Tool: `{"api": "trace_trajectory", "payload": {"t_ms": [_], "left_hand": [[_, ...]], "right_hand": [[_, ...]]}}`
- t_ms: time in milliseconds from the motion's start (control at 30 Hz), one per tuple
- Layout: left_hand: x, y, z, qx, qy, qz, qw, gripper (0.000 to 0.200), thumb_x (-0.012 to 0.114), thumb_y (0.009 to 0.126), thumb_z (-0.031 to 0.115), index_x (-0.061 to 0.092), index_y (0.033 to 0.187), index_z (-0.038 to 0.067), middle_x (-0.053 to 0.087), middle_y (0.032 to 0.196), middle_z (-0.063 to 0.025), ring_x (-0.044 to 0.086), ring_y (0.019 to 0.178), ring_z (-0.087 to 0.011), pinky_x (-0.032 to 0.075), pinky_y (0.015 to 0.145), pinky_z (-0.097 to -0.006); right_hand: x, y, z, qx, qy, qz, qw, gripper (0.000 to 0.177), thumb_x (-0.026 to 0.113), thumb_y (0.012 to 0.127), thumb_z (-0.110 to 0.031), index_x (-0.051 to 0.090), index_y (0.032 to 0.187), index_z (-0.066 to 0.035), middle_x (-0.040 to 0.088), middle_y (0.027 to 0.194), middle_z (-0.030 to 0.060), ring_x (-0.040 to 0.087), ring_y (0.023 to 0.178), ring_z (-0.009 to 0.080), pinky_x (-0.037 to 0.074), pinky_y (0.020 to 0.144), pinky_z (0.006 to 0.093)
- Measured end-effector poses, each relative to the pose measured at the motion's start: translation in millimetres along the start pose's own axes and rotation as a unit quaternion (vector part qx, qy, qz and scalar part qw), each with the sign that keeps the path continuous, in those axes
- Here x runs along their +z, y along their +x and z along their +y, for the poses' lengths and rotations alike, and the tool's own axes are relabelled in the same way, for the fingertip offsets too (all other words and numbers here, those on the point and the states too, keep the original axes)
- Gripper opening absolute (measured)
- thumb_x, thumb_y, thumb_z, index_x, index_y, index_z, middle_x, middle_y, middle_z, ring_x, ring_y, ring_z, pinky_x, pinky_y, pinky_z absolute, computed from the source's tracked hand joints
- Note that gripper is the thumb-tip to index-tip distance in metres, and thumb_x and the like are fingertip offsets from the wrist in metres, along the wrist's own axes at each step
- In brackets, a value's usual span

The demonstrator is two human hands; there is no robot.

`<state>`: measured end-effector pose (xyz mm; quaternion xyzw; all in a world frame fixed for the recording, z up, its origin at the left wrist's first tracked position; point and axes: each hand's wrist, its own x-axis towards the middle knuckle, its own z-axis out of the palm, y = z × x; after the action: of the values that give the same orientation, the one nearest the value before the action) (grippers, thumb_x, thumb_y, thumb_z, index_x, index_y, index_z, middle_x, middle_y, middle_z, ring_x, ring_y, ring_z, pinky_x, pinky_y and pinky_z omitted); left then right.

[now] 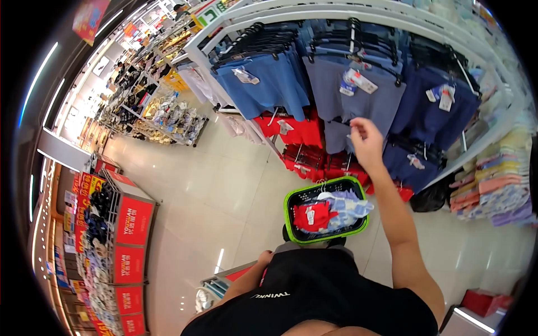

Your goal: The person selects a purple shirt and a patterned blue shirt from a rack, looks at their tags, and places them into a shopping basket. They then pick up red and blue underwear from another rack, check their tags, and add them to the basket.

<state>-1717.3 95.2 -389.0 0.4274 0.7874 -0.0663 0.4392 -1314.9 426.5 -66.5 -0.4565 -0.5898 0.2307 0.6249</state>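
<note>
Foremost: right hand [367, 144], raised before the clothes rack, fingers [358, 123] curled in toward the thumb; whether they pinch any cloth cannot be told. Directly behind the fingers: slate-blue shorts [357, 87], hung in the middle column of the rack, with a second slate-blue garment [338, 138] showing below, just beside the fingertips. Fixed to the upper shorts: white price tags [364, 83], one beside a blue label. Above: black hangers [353, 40], closely ranked. To the left in view, same rack: mid-blue shorts [263, 81], tagged; beneath them, red garments [288, 131] on lower rails. To the right: navy shorts [434, 101], tagged, a further navy garment [412, 159] below. Frame of the lot: white metal rack [280, 12]. Left hand [265, 258]: low, beside the waist of the wearer's black T-shirt [314, 280]; its fingers are partly hidden, their state cannot be told. Near the wearer's feet: one black shopping basket with lime-green rim [287, 215], containing a tagged red garment [322, 214] and a blue-and-white patterned garment [348, 205]. Beyond: glossy tiled floor [207, 185]; at far left, a display bin with red YOUXUAN panels [133, 221]; at far right, pastel garments [493, 179], closely hung.
</note>
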Motion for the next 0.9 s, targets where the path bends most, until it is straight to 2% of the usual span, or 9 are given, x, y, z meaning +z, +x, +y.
{"api": "trace_trajectory", "payload": {"t_ms": [133,300,400,433,467,600,700,767,900], "left_hand": [[-7.0,8.9,-6.3,-0.015,-0.035,0.001,0.999,0.049,0.056,0.081,0.043,0.069,0.103,0.002,0.066,0.106,-0.0231,0.062,0.104,-0.0352,0.047,0.090,-0.0407],[-21.1,27.6,-15.2,-0.013,-0.060,-0.007,0.998,0.048,0.056,0.081,0.042,0.069,0.102,0.000,0.065,0.106,-0.0246,0.062,0.104,-0.0363,0.047,0.090,-0.0407],[-33.8,46.3,-28.2,0.006,-0.063,-0.009,0.998,0.047,0.056,0.082,0.038,0.068,0.103,-0.002,0.065,0.106,-0.0244,0.062,0.104,-0.0360,0.048,0.089,-0.0403],[-39.2,51.4,-30.9,0.014,-0.107,-0.007,0.994,0.046,0.056,0.083,0.036,0.067,0.104,-0.003,0.066,0.105,-0.0245,0.063,0.104,-0.0356,0.048,0.088,-0.0400],[-41.1,54.6,-35.8,0.019,-0.152,-0.008,0.988,0.045,0.056,0.084,0.034,0.066,0.106,-0.004,0.066,0.104,-0.0245,0.063,0.103,-0.0352,0.049,0.087,-0.0398],[-27.5,114.1,-77.2,0.058,-0.149,0.015,0.987,0.042,0.057,0.085,0.032,0.066,0.105,-0.005,0.069,0.095,-0.0218,0.067,0.090,-0.0313,0.051,0.079,-0.0384],[-57.1,116.9,-74.4,0.101,-0.222,0.015,0.970,0.039,0.059,0.085,0.031,0.067,0.100,-0.004,0.070,0.089,-0.0184,0.067,0.082,-0.0266,0.051,0.074,-0.0363],[-68.6,127.0,-77.3,0.111,-0.244,0.012,0.963,0.039,0.059,0.085,0.031,0.067,0.098,-0.004,0.070,0.086,-0.0175,0.067,0.080,-0.0258,0.051,0.073,-0.0360],[-80.5,162.2,-85.2,0.115,-0.279,0.025,0.953,0.039,0.060,0.085,0.034,0.068,0.093,-0.004,0.069,0.081,-0.0160,0.066,0.077,-0.0250,0.050,0.071,-0.0363]], "right_hand": [[36.9,4.1,-13.9,0.033,-0.021,-0.108,0.993,0.020,0.059,0.082,-0.004,0.062,0.102,0.000,0.063,0.089,0.0073,0.059,0.075,0.0122,0.048,0.067,0.0239],[89.9,40.5,-27.4,-0.020,-0.060,-0.132,0.989,0.025,0.060,0.080,-0.005,0.061,0.105,-0.001,0.065,0.094,0.0112,0.063,0.083,0.0201,0.050,0.075,0.0290],[130.2,72.8,-27.1,-0.042,-0.068,-0.105,0.991,0.030,0.062,0.080,-0.012,0.060,0.108,-0.002,0.066,0.096,0.0133,0.064,0.090,0.0241,0.049,0.083,0.0339],[141.9,85.9,-32.1,-0.044,-0.082,-0.101,0.991,0.033,0.063,0.082,-0.012,0.059,0.113,-0.001,0.065,0.101,0.0101,0.062,0.096,0.0169,0.048,0.085,0.0296],[156.2,103.0,-20.9,-0.049,-0.087,-0.094,0.991,0.037,0.063,0.082,-0.014,0.057,0.116,-0.001,0.065,0.105,0.0125,0.061,0.099,0.0188,0.047,0.088,0.0312],[201.1,160.2,-8.3,-0.079,-0.152,-0.035,0.985,0.055,0.068,0.076,-0.023,0.051,0.123,0.001,0.059,0.119,0.0190,0.058,0.109,0.0279,0.046,0.093,0.0353],[222.7,172.3,-9.0,-0.079,-0.184,0.002,0.980,0.058,0.070,0.075,-0.023,0.050,0.123,0.002,0.058,0.119,0.0210,0.058,0.109,0.0301,0.045,0.094,0.0366],[235.6,174.3,-12.3,-0.053,-0.210,0.004,0.976,0.062,0.068,0.073,-0.028,0.049,0.125,0.000,0.055,0.121,0.0227,0.053,0.113,0.0370,0.042,0.096,0.0403],[249.9,164.2,-9.2,-0.015,-0.193,0.060,0.979,0.055,0.072,0.073,-0.027,0.051,0.119,-0.003,0.057,0.117,0.0206,0.054,0.110,0.0366,0.043,0.093,0.0417]]}}
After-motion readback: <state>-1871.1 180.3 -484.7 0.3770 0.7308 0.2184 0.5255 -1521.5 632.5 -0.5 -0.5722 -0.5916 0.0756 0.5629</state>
